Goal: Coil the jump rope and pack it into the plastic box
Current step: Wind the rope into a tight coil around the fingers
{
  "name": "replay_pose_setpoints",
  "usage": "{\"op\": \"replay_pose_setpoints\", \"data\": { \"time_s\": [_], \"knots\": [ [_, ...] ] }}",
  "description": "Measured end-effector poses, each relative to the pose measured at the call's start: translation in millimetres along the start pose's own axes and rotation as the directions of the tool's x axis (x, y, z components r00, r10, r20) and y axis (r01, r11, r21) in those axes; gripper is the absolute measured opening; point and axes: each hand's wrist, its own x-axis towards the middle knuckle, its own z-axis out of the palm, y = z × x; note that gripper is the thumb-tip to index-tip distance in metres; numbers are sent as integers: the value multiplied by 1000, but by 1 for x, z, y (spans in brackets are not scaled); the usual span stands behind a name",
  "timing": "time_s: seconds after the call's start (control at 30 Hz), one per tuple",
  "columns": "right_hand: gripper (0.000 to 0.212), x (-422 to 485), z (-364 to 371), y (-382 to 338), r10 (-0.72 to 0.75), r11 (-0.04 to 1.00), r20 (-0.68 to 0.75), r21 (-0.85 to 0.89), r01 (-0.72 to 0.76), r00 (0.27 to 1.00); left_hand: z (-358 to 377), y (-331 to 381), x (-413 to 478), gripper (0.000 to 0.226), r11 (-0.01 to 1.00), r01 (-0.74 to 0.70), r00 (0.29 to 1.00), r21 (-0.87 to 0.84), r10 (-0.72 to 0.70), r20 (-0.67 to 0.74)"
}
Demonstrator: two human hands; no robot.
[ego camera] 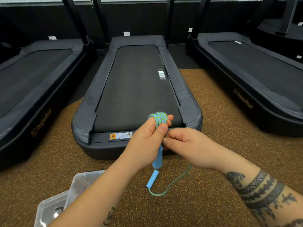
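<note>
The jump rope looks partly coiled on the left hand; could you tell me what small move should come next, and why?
Probably another wrap: the right hand should feed the slack around the left hand. Several turns of the jump rope already sit on its fingers, but a loose length and one blue handle hang free.

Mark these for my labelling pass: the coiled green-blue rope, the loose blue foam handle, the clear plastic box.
Coiled green-blue rope (pixel 158 118), head view, top loops.
Loose blue foam handle (pixel 152 179), head view, mid-length.
Clear plastic box (pixel 77 178), head view, rim.
</note>
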Motion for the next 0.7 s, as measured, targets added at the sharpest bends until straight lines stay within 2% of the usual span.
{"op": "replay_pose_setpoints", "data": {
  "time_s": [0.17,0.3,0.47,0.6,0.7],
  "knots": [
    [30,0,-13,-6,-27,982,2,189,26,1000,-2,0,-3,38,999,39,999,34,-39,9],
    [31,0,-25,-8,-21,990,-52,136,28,998,-1,3,-8,43,998,55,994,28,-57,96],
    [43,3,-28,-3,-39,997,-220,60,53,975,3,8,-11,40,972,149,970,-182,-108,217],
    [37,5,-29,-2,-43,999,-329,13,50,943,4,12,-14,28,945,164,958,-285,-84,274],
    [39,8,-26,4,-44,998,-381,18,55,923,4,16,-17,23,881,181,956,-436,-54,289]
  ]
}}
